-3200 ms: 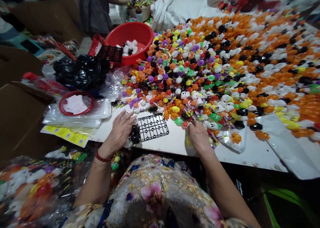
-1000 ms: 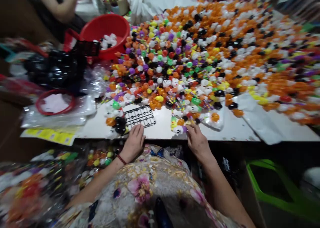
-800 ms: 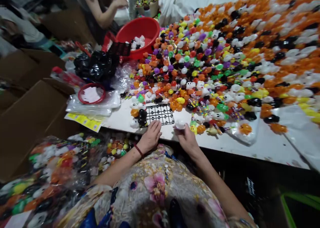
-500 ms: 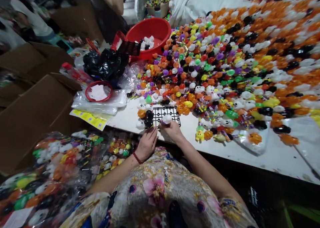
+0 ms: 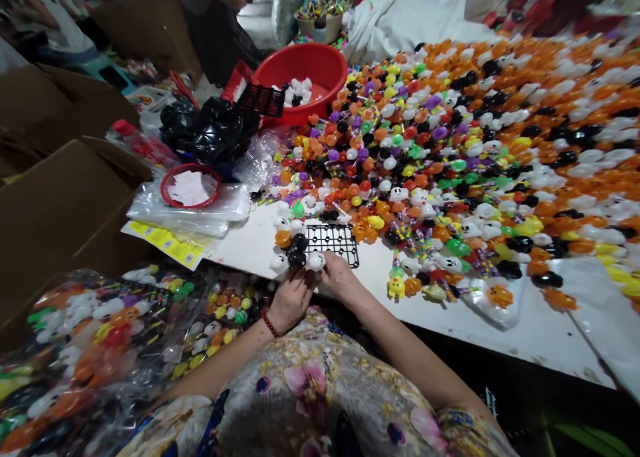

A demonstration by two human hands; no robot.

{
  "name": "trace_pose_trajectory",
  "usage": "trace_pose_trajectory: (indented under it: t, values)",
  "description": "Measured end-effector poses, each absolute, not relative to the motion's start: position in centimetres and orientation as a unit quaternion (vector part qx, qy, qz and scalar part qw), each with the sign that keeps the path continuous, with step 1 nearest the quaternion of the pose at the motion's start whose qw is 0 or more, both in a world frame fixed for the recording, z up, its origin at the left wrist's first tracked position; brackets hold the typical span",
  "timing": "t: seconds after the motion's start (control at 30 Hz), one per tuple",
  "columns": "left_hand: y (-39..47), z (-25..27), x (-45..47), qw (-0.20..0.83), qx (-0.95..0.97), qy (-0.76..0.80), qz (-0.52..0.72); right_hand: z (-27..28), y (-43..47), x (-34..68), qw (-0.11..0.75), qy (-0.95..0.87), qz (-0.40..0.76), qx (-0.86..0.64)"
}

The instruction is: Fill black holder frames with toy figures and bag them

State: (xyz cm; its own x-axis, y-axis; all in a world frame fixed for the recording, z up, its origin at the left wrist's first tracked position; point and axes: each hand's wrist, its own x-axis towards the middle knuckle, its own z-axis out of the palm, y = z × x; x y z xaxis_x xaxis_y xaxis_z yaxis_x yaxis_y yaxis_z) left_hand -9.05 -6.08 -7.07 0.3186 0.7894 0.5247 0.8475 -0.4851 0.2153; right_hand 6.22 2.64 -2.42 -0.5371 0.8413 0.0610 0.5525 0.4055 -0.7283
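Observation:
My right hand [image 5: 341, 280] is closed on a small white toy head [image 5: 315, 261] with dark marks, at the front edge of a black plastic grid rack [image 5: 340, 245]. My left hand [image 5: 291, 300] is right beside it, fingers bent together below a black toy head [image 5: 297, 258]; what they grip, if anything, is hidden. Toy heads fill the grid's left side, among them an orange one [image 5: 283, 239], a white one [image 5: 279, 263] and a green-topped one [image 5: 298, 209]. Bare squares show on the grid's right side.
A large heap of colourful toys [image 5: 400, 157] spreads over the white table [image 5: 370, 290]. Left are a red basket with paper slips [image 5: 217, 193], plastic bags [image 5: 140, 207] and a cardboard box [image 5: 65, 223]. Behind stands a red basin [image 5: 330, 77]. Bagged toys [image 5: 100, 337] lie below left.
My right hand has brought the white toy head left and down, beside the black one at the grid's front edge. My left hand's fingers have moved in close to it.

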Motion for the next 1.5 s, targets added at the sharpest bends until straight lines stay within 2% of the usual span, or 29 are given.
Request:
trace_pose_trajectory:
  t: [0.27, 0.33, 0.43, 0.57, 0.7, 0.8, 0.87, 0.97, 1.1, 1.27, 1.5]
  values:
    - [-5.5, -6.2, -8.7, 0.074, -0.789, -0.528, -0.306, -1.7, 4.3, 7.3, 0.198, -0.815, 0.357, -0.411]
    - [-5.3, -5.9, -8.7, 0.084, -0.785, -0.529, -0.312, -1.2, 5.9, 7.8, 0.229, -0.815, 0.322, -0.423]
    - [-5.2, -5.8, -8.7, 0.089, -0.784, -0.528, -0.312, -0.3, 9.0, 8.1, 0.259, -0.814, 0.193, -0.483]
    - [-5.2, -5.9, -8.9, 0.079, -0.785, -0.531, -0.309, 0.7, 12.3, 7.5, 0.190, -0.796, 0.062, -0.572]
    - [-5.1, -5.7, -9.2, 0.059, -0.790, -0.529, -0.305, 1.3, 13.7, 6.9, 0.119, -0.797, 0.036, -0.590]
    - [-5.2, -5.1, -9.4, 0.054, -0.794, -0.510, -0.326, 1.5, 13.6, 7.0, 0.111, -0.797, 0.036, -0.593]
    - [-5.6, -4.2, -9.7, 0.057, -0.790, -0.496, -0.357, 1.9, 12.9, 7.6, 0.138, -0.798, 0.044, -0.585]
    - [-6.3, -1.9, -10.3, 0.067, -0.770, -0.488, -0.406, 3.0, 10.8, 9.2, 0.229, -0.808, 0.076, -0.537]
    - [-6.6, 2.2, -10.9, 0.103, -0.745, -0.505, -0.424, 5.1, 7.5, 10.9, 0.321, -0.810, 0.172, -0.460]
    - [-4.3, 5.7, -11.5, 0.104, -0.769, -0.513, -0.367, 5.8, 6.4, 9.5, 0.303, -0.797, 0.313, -0.418]
    - [-1.8, 6.0, -12.0, 0.059, -0.828, -0.487, -0.272, 4.2, 8.0, 6.0, 0.229, -0.770, 0.410, -0.432]
